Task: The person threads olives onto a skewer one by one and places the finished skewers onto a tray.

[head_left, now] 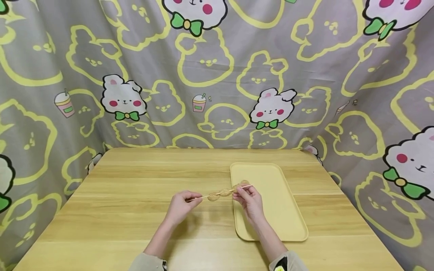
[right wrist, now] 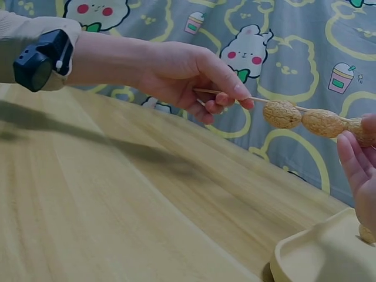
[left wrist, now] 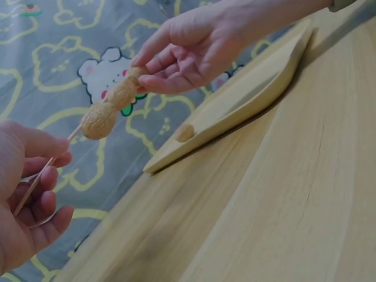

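Note:
A thin wooden skewer carries several brown, wrinkled balls that look like fried food balls. My left hand pinches the skewer near its bare end; in the left wrist view that end lies across the curled fingers. At the other end, my right hand grips the last threaded ball between thumb and fingers, partly covering it. In the head view the skewer's tip shows past the right fingers. Both hands are held above the table, the right one over the tray's left side.
A pale yellow rectangular tray lies on the right half of the wooden table. One loose brown ball sits on it near a rim. A grey curtain printed with cartoon rabbits hangs behind and at both sides.

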`<control>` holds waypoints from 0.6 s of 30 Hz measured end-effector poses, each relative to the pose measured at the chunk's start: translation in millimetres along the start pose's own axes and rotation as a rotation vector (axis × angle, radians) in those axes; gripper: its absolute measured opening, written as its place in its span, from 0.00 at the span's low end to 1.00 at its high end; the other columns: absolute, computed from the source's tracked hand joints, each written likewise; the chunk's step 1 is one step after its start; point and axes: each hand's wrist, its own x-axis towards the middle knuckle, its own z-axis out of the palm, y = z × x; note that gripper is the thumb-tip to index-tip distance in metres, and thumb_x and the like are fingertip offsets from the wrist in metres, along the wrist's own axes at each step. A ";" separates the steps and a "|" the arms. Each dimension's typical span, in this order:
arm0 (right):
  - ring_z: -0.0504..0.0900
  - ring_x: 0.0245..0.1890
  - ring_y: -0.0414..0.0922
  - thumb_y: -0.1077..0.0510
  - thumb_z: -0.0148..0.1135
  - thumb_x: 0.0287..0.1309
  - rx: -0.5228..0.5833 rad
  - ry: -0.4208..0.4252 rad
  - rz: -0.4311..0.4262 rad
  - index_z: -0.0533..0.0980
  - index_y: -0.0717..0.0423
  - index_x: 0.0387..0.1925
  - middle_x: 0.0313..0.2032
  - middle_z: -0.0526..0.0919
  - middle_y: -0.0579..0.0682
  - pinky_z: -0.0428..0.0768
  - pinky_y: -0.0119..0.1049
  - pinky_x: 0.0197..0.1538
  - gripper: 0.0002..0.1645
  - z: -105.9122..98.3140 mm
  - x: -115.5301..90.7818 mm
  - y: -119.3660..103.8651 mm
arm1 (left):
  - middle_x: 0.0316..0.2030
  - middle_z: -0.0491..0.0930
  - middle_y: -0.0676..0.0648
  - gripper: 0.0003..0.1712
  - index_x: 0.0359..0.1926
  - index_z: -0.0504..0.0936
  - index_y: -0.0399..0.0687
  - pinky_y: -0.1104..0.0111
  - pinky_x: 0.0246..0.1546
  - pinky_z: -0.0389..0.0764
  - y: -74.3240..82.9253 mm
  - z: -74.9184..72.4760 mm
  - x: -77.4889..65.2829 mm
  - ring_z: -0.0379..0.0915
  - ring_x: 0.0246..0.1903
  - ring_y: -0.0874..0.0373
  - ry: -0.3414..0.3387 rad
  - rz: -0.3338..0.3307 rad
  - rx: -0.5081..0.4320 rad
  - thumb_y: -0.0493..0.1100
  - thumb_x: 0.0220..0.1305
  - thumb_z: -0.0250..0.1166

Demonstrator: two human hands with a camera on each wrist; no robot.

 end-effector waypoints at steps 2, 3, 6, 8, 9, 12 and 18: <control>0.81 0.25 0.41 0.73 0.51 0.60 0.008 -0.009 0.001 0.71 0.61 0.37 0.26 0.80 0.48 0.80 0.29 0.32 0.08 -0.5 0.6 -0.2 | 0.29 0.80 0.51 0.05 0.32 0.86 0.40 0.70 0.33 0.77 -0.2 -0.3 0.4 0.75 0.33 0.58 -0.010 0.000 0.002 0.37 0.55 0.68; 0.81 0.25 0.41 0.73 0.51 0.60 0.013 -0.016 0.000 0.70 0.61 0.37 0.26 0.80 0.49 0.80 0.29 0.32 0.08 -0.8 1.0 -0.5 | 0.27 0.80 0.52 0.05 0.32 0.86 0.39 0.70 0.32 0.76 -0.3 -0.3 0.8 0.75 0.31 0.58 -0.011 0.003 0.003 0.37 0.55 0.67; 0.82 0.26 0.41 0.73 0.51 0.61 0.017 -0.040 0.000 0.70 0.62 0.39 0.27 0.81 0.49 0.80 0.30 0.33 0.07 -1.7 1.7 -1.6 | 0.25 0.79 0.53 0.04 0.31 0.86 0.38 0.72 0.28 0.74 -0.2 -0.7 2.3 0.73 0.28 0.60 -0.001 0.007 0.008 0.35 0.54 0.67; 0.82 0.28 0.41 0.73 0.51 0.60 0.010 -0.056 0.000 0.71 0.62 0.40 0.28 0.81 0.49 0.80 0.31 0.34 0.08 -2.3 2.2 -2.7 | 0.24 0.78 0.53 0.04 0.31 0.86 0.37 0.72 0.28 0.74 -0.3 -1.0 3.5 0.72 0.27 0.61 0.012 0.018 0.011 0.34 0.54 0.67; 0.82 0.29 0.41 0.73 0.51 0.60 0.002 -0.066 0.001 0.71 0.63 0.40 0.28 0.81 0.49 0.80 0.31 0.35 0.08 -2.7 2.4 -3.3 | 0.23 0.78 0.53 0.04 0.31 0.86 0.37 0.72 0.27 0.73 -0.2 -1.2 4.0 0.72 0.26 0.61 0.017 0.023 0.014 0.34 0.54 0.68; 0.81 0.32 0.42 0.74 0.52 0.58 -0.035 -0.092 0.001 0.72 0.63 0.41 0.31 0.79 0.49 0.80 0.32 0.37 0.11 -4.4 3.6 -5.1 | 0.23 0.78 0.52 0.04 0.30 0.86 0.37 0.72 0.26 0.73 0.3 -2.2 5.1 0.71 0.25 0.61 0.032 0.039 0.018 0.34 0.53 0.68; 0.80 0.38 0.41 0.77 0.51 0.55 -0.152 -0.121 0.000 0.71 0.69 0.44 0.38 0.78 0.48 0.79 0.33 0.41 0.14 -14.9 9.4 -11.7 | 0.23 0.78 0.52 0.03 0.30 0.86 0.38 0.73 0.27 0.73 0.9 -5.4 6.2 0.71 0.26 0.62 0.063 0.037 0.049 0.34 0.53 0.68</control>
